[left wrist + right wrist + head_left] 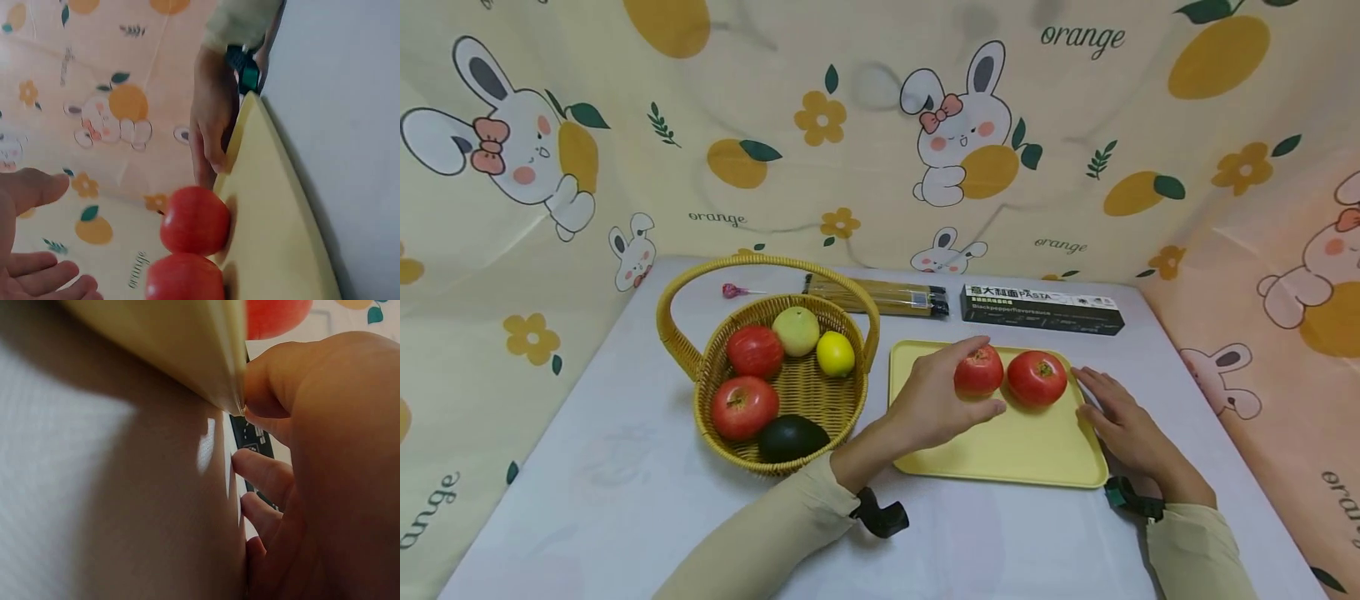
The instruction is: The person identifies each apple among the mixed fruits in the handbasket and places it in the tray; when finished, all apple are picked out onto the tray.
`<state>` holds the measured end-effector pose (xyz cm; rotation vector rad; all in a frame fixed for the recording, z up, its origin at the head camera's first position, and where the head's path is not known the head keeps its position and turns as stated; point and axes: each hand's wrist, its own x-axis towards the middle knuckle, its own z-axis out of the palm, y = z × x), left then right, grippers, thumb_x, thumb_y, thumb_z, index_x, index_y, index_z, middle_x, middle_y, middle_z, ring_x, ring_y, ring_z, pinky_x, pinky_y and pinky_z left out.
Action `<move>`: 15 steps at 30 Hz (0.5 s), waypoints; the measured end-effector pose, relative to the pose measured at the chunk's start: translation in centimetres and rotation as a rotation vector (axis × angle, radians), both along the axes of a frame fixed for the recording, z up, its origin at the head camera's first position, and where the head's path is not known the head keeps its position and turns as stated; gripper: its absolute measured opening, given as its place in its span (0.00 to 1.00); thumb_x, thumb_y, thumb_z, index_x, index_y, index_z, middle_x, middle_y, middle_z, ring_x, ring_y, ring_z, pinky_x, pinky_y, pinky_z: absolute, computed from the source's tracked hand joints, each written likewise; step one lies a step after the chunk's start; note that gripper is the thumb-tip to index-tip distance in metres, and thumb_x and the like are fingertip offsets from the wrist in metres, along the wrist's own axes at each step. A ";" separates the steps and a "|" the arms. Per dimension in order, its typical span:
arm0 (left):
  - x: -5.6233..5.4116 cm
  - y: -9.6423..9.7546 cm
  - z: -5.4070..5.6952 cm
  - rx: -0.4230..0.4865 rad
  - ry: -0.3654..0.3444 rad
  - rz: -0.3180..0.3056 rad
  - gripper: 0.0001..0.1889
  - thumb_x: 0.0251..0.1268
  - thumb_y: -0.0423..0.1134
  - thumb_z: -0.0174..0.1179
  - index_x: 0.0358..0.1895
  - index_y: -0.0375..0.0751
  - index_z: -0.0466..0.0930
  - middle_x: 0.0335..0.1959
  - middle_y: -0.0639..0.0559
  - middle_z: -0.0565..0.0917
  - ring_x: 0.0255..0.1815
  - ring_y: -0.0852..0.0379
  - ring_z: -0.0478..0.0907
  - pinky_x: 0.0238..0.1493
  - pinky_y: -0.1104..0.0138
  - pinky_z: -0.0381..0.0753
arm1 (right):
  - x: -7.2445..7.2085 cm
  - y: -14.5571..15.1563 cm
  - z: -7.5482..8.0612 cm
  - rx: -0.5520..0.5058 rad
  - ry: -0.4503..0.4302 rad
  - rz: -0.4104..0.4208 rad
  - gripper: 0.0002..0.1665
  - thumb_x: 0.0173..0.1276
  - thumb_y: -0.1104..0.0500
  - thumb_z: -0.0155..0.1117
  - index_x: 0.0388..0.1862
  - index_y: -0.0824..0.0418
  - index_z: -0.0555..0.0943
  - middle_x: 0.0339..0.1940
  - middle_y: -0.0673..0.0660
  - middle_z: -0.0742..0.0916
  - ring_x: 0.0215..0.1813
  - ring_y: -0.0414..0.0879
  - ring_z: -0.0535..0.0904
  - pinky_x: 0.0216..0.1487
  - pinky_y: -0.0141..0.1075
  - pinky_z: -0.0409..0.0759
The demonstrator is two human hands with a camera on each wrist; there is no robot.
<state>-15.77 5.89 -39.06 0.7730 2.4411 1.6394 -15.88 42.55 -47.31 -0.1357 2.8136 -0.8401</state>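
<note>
On the yellow tray [1000, 462] sit two red apples, a left apple [981, 372] and a right apple [1037, 380]. My left hand [942, 393] hovers at the left apple, thumb and fingers spread apart, overlapping it in the head view. In the left wrist view, a gap shows between this hand [37, 237] and the apples [195, 220]. My right hand [1131, 425] rests at the tray's right edge, its thumb [269, 384] touching the rim and its other fingers stretched loosely along the outside, on the table.
Left of the tray stands a wicker basket [859, 417] with a tall handle, holding red apples [746, 407], a pale green fruit [796, 331], a lemon [836, 354] and an avocado [793, 438]. Behind lie a pasta box [1041, 310], spaghetti packs [880, 297] and a lollipop [733, 291].
</note>
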 end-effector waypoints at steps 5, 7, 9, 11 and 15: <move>2.0 -2.6 1.1 -0.069 0.045 -0.078 0.40 0.66 0.46 0.79 0.80 0.46 0.75 0.75 0.52 0.82 0.75 0.53 0.80 0.77 0.59 0.79 | 0.2 0.1 0.0 0.017 0.006 -0.002 0.43 0.88 0.46 0.54 0.93 0.51 0.51 0.91 0.73 0.54 0.90 0.78 0.38 0.70 0.89 0.50; 2.7 -4.1 1.4 -0.090 0.038 -0.091 0.39 0.65 0.46 0.80 0.79 0.48 0.77 0.75 0.54 0.83 0.74 0.53 0.81 0.76 0.58 0.79 | 0.2 0.1 0.0 0.017 0.007 -0.003 0.43 0.88 0.46 0.54 0.93 0.51 0.51 0.91 0.74 0.54 0.90 0.78 0.38 0.70 0.89 0.50; 3.3 -5.7 1.6 -0.097 0.032 -0.102 0.37 0.65 0.45 0.80 0.78 0.49 0.79 0.75 0.55 0.83 0.72 0.50 0.83 0.75 0.56 0.81 | 0.2 0.0 0.0 0.012 0.006 -0.003 0.43 0.88 0.46 0.54 0.93 0.51 0.51 0.91 0.74 0.54 0.90 0.78 0.38 0.71 0.89 0.50; 3.7 -7.5 1.7 -0.100 0.025 -0.108 0.36 0.65 0.44 0.79 0.77 0.48 0.79 0.75 0.54 0.83 0.70 0.48 0.85 0.74 0.54 0.82 | 0.2 -0.1 0.0 0.010 0.006 -0.003 0.43 0.88 0.46 0.54 0.93 0.50 0.51 0.91 0.73 0.54 0.90 0.78 0.38 0.70 0.89 0.50; 4.2 -11.6 1.3 -0.099 0.027 -0.094 0.33 0.66 0.41 0.79 0.74 0.45 0.81 0.73 0.53 0.85 0.69 0.48 0.86 0.73 0.52 0.83 | 0.1 -0.2 0.0 0.012 0.010 -0.003 0.43 0.88 0.46 0.54 0.93 0.50 0.51 0.91 0.73 0.55 0.90 0.78 0.39 0.71 0.88 0.51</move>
